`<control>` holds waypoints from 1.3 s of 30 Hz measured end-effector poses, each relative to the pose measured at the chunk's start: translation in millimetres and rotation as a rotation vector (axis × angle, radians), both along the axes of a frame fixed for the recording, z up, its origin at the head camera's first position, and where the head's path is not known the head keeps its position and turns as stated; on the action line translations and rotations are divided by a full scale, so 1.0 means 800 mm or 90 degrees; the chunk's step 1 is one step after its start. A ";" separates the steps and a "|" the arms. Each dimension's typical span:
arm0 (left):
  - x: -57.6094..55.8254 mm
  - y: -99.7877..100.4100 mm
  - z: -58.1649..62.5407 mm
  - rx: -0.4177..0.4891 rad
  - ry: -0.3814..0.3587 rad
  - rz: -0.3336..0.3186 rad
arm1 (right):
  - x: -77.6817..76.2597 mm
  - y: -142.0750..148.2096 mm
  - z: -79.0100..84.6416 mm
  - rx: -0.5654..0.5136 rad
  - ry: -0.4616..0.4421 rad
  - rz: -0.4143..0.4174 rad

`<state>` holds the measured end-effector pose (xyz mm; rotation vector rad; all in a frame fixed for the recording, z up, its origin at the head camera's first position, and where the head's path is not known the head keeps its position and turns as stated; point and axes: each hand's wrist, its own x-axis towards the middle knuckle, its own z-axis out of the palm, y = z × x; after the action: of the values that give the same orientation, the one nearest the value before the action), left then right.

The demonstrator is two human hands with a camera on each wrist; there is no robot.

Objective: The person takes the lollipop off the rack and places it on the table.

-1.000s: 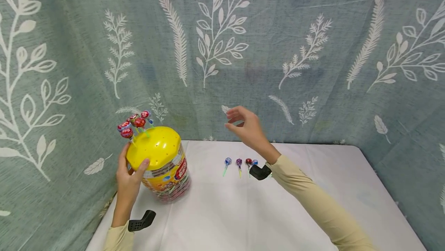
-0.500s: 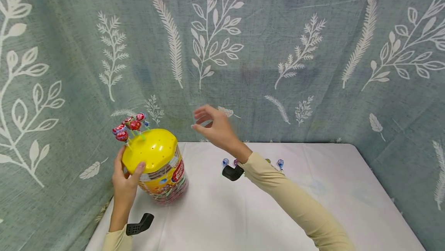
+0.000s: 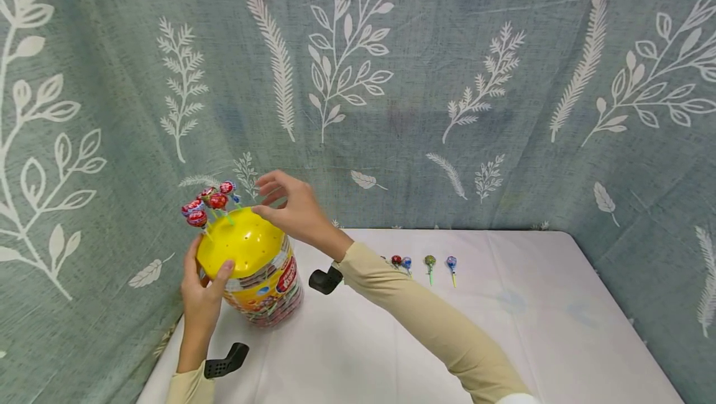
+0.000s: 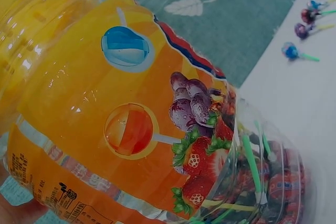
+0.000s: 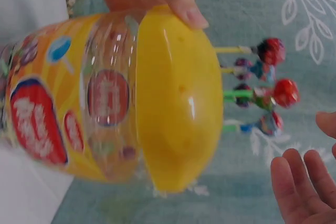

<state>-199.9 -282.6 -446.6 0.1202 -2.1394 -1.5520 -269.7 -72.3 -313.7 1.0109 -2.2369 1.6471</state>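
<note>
In the head view my left hand (image 3: 202, 295) grips a clear plastic candy jar (image 3: 268, 292) around its neck, the thumb lying on the edge of the yellow domed lid (image 3: 252, 245). The jar leans on the table and is full of wrapped lollipops. Several lollipops (image 3: 217, 201) stand by their sticks in holes at the lid's far left side. My right hand (image 3: 302, 208) hovers at the lid's far right edge, fingers loosely bent. The right wrist view shows these fingers (image 5: 310, 177) apart, nothing between them, close to the lollipop heads (image 5: 286, 93).
More lollipops lie in a row on the white tablecloth (image 3: 358, 342), among them a green one (image 3: 429, 261) and a blue one (image 3: 452, 262). The right forearm covers part of this row. A leaf-patterned curtain (image 3: 391, 112) hangs behind the table.
My right hand has moved left from above the loose lollipops to the lid. The left hand keeps its grip, and the jar stays nearly in place.
</note>
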 end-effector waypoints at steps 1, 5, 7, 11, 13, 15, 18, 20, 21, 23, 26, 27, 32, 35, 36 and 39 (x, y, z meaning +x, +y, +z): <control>0.000 0.000 0.000 -0.001 0.000 -0.002 | 0.001 -0.007 0.000 0.002 -0.003 0.003; 0.001 -0.001 0.001 -0.002 -0.004 -0.001 | 0.000 -0.036 -0.004 0.003 -0.001 0.012; 0.001 0.000 0.001 0.000 -0.005 0.000 | -0.002 -0.048 -0.008 0.002 -0.004 0.013; 0.000 0.001 0.001 0.005 -0.007 0.000 | -0.004 -0.067 -0.015 -0.010 -0.015 0.014; 0.000 0.000 0.001 0.004 -0.007 -0.001 | -0.005 -0.076 -0.018 -0.012 -0.015 0.012; 0.000 -0.001 0.000 0.004 -0.005 -0.001 | -0.005 -0.083 -0.020 -0.014 -0.009 0.011; 0.000 -0.003 0.000 0.007 -0.003 -0.003 | -0.005 -0.090 -0.022 -0.017 0.006 0.006; -0.001 -0.004 0.000 0.009 -0.002 -0.007 | -0.006 -0.093 -0.022 -0.015 0.019 -0.001; -0.001 -0.004 0.000 0.010 -0.003 -0.009 | -0.006 -0.094 -0.022 -0.016 0.021 -0.004; -0.001 -0.005 0.001 0.006 -0.004 -0.012 | -0.007 -0.095 -0.020 -0.022 0.027 -0.013; -0.002 -0.005 0.000 0.004 -0.005 -0.013 | -0.008 -0.092 -0.014 -0.040 0.040 -0.022; -0.002 -0.004 0.000 0.002 -0.006 -0.012 | -0.008 -0.090 -0.011 -0.047 0.048 -0.025; -0.002 -0.003 -0.001 -0.004 -0.009 -0.003 | -0.008 -0.078 0.002 -0.071 0.086 -0.032; -0.002 -0.003 -0.001 -0.004 -0.008 0.000 | -0.009 -0.067 0.006 -0.079 0.097 -0.027; -0.002 -0.003 -0.002 -0.005 -0.007 0.001 | -0.009 -0.063 0.007 -0.079 0.100 -0.027; -0.002 -0.003 -0.003 -0.008 -0.004 0.004 | -0.009 -0.050 0.008 -0.080 0.098 -0.023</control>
<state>-201.4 -285.3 -448.6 0.1279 -2.1511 -1.5374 -277.0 -112.2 -307.5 1.0229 -2.0158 1.6132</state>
